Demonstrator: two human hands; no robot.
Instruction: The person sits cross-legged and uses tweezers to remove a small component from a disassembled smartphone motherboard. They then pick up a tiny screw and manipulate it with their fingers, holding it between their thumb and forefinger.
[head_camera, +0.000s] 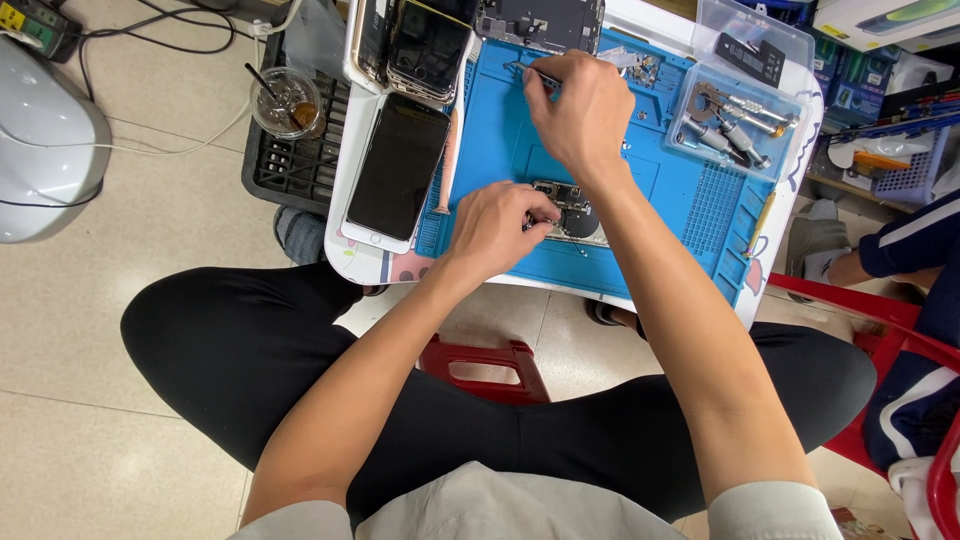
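At frame centre, on the blue mat (510, 150) covering the surface, lies an opened phone part (573, 213), dark and metallic, which the left hand (497, 228) pinches with curled fingers, while the right hand (578, 115) above grips thin tweezers (530, 73) closed-fisted, and a clear tray (735, 122) at upper right holds screwdrivers.
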